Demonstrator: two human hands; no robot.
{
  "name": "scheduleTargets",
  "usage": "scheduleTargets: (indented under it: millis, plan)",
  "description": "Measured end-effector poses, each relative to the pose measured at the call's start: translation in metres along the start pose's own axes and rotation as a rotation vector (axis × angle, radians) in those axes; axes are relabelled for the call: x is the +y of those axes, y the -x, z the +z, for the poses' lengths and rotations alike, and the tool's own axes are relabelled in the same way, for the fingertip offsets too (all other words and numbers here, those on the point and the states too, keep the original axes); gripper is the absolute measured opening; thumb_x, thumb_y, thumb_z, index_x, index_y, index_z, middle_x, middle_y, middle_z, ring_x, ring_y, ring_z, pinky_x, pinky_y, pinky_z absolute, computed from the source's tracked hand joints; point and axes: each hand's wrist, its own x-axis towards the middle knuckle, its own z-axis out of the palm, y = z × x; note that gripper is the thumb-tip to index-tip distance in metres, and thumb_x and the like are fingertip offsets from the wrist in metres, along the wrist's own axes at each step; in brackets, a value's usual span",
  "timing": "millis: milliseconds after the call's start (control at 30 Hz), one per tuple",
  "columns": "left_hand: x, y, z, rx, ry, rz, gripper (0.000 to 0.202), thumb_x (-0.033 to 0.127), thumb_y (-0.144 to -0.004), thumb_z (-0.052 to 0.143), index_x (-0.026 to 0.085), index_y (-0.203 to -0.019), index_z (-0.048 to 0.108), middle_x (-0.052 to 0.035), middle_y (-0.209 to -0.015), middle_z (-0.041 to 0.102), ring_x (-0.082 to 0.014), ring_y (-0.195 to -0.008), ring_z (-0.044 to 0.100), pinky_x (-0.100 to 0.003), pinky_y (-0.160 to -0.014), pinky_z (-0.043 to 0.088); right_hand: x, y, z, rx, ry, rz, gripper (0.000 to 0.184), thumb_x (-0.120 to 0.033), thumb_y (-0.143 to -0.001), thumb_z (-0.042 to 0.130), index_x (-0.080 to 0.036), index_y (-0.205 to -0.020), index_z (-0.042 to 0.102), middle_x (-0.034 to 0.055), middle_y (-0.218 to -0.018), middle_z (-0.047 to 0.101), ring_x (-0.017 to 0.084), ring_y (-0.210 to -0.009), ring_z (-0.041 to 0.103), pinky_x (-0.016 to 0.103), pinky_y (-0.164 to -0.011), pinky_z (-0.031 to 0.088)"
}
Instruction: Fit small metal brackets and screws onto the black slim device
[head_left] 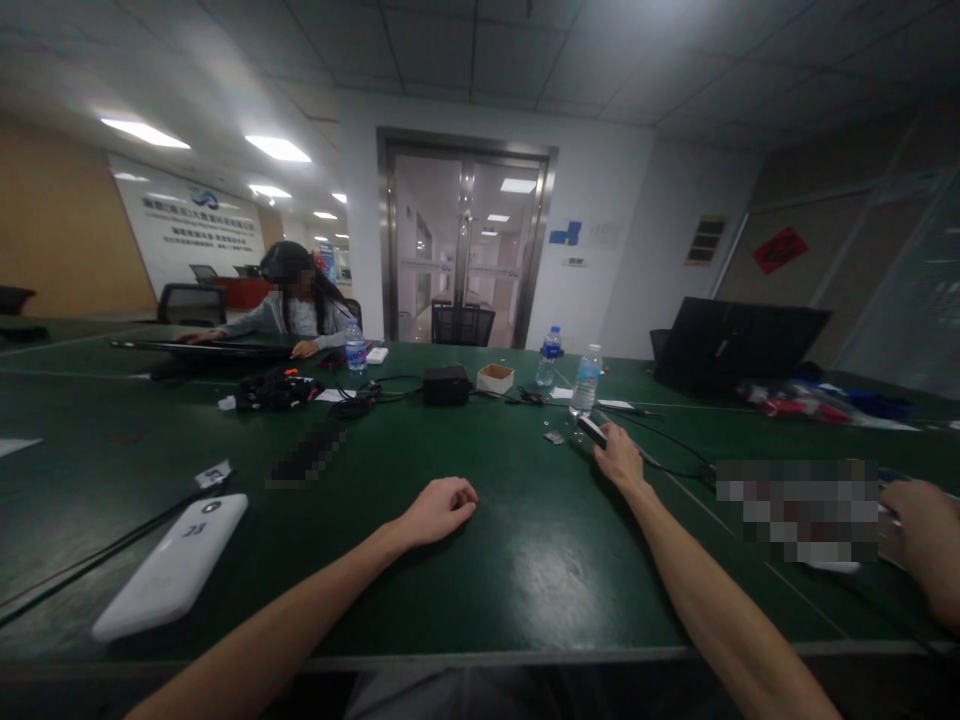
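My left hand [440,510] lies on the green table [517,500], its fingers loosely curled in toward the thumb with nothing visible in them. Farther forward and to the right, my right hand [620,455] grips a small oblong black-and-white object [592,431] whose kind I cannot make out. This object points away from me, toward the base of a clear water bottle [585,382] with a white cap. Just left of it, a small, flat greyish piece [554,438] rests on the table.
A white phone-shaped block [176,565] lies at front left. Midtable are a black box [445,386], a small open carton [496,378], cables and a blue-capped bottle [550,357]. A person [300,300] sits across. Another person's hand [926,535] is at right.
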Motion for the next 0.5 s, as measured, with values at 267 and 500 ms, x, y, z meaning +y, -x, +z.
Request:
scheduleTargets:
  millis: [267, 500]
  plan:
    - [-0.011, -0.002, 0.004, 0.039, 0.005, 0.021, 0.023, 0.029, -0.085, 0.05, 0.016, -0.098, 0.064, -0.0026, -0.083, 0.061, -0.0148, -0.073, 0.055, -0.024, -0.065, 0.045, -0.007, 0.008, -0.003, 0.043, -0.054, 0.049, 0.033, -0.027, -0.085, 0.051, -0.019, -0.117, 0.051, 0.012, -0.117, 0.057, 0.025, -0.101, 0.059, 0.032, -0.078, 0.045]
    - [-0.015, -0.001, -0.002, 0.114, 0.005, -0.013, 0.026, 0.032, -0.086, 0.049, 0.017, -0.103, 0.062, -0.0034, -0.088, 0.06, -0.0161, -0.077, 0.055, -0.027, -0.069, 0.045, -0.024, 0.017, -0.006, -0.092, -0.159, -0.078, 0.039, -0.043, -0.085, 0.054, -0.015, -0.111, 0.057, 0.0121, -0.103, 0.066, 0.024, -0.094, 0.062, 0.029, -0.078, 0.044]
